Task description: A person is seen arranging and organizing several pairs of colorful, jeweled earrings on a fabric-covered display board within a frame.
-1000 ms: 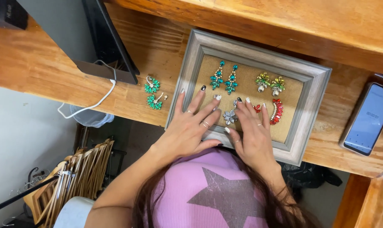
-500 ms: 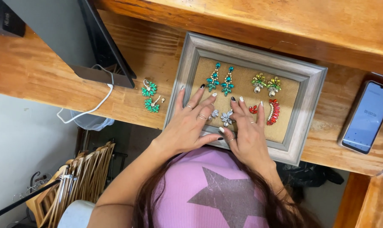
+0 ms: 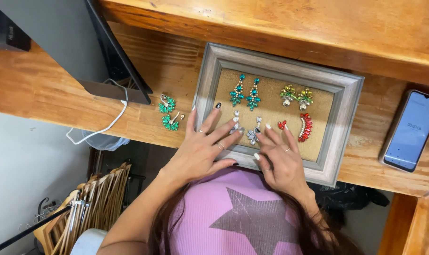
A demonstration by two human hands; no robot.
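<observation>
Bright, even light from above; soft shadows fall under the wooden desk (image 3: 58, 94). Focus is sharp, with slight edge distortion.

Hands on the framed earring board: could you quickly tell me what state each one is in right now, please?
Left hand: open, fingers spread, fingertips on the silver earrings.
Right hand: open, fingers touching the same pair; holding nothing.

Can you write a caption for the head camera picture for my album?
Two hands, left hand and right hand, press silver earrings onto a framed board.
</observation>
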